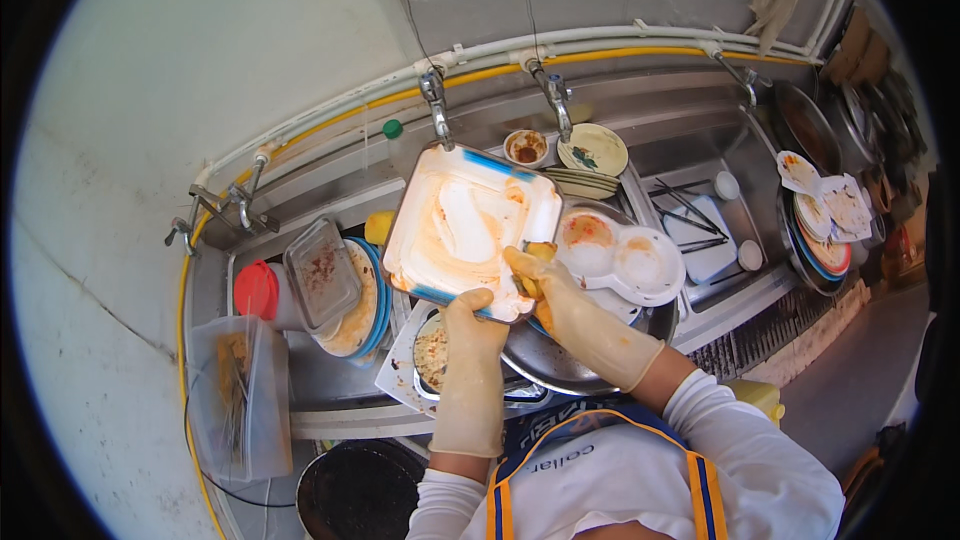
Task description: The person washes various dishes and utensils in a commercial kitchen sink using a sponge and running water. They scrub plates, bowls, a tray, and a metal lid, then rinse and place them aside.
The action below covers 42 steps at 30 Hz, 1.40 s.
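Both my hands wear pale rubber gloves. My left hand (474, 322) grips the near edge of a rectangular tray (465, 210), thumb on its inner side. White lather and orange smears cover the tray, with blue showing along two edges. It is held up, tilted, above the sink counter. At the tray's right near corner, my right hand (559, 289) holds a yellow scrubbing pad (541, 250), partly hidden by the fingers. Below the right hand sits a wide metal basin (540, 367). A soiled white compartment plate (645, 266) lies over that basin. Under my left wrist is a bowl of food scraps (430, 356).
Stacked blue-rimmed plates (358, 315) and a clear container (322, 274) stand left. Taps (436, 101) overhang the tray's far edge. A right-hand sink (720, 165) holds chopsticks (694, 214) and a white board. More soiled dishes (825, 217) pile at far right.
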{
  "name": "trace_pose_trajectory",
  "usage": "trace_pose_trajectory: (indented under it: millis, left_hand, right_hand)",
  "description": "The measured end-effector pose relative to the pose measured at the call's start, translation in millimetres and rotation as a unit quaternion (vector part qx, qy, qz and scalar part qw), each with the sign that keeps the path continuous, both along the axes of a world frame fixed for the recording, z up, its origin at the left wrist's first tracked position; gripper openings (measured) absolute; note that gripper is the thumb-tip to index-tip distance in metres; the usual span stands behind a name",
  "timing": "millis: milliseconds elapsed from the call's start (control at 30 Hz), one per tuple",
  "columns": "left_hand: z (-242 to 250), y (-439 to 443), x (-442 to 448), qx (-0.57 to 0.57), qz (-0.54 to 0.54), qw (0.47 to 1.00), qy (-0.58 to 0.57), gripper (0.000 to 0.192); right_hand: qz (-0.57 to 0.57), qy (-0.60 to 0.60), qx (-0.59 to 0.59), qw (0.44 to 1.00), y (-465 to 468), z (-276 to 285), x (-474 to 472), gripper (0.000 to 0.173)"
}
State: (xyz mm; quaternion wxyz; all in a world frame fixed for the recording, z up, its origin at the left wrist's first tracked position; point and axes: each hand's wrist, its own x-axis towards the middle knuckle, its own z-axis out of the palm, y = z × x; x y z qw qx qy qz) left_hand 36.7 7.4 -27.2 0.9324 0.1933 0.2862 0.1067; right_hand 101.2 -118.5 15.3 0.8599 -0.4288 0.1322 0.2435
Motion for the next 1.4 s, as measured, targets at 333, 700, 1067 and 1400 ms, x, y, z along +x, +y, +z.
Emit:
trace_pose_trajectory:
  millis: [333, 700, 1067, 1400]
  left_hand:
    - [12.1, 35.0, 8.7, -0.039, 0.026, 0.999, -0.008, 0.089]
    - [112.2, 122.3, 123.3, 0.787, 0.008, 0.607, -0.110, 0.050]
    - [167.2, 85.3, 203.0, 0.770, -0.170, 0.604, -0.115, 0.056]
    - [167.7, 85.6, 221.6, 0.811, -0.136, 0.563, -0.082, 0.058]
  right_hand:
    - [0.055, -0.023, -0.045, 0.997, -27.8, -19.6, 12.2, 0.034]
    - [0.132, 0.008, -0.080, 0.988, -71.8, -25.5, 69.4, 0.039]
    - [0.124, -0.015, -0.182, 0.975, -44.7, 10.6, 80.2, 0.036]
    - [0.098, -0.021, -0.170, 0.980, -21.6, 47.2, 53.5, 0.029]
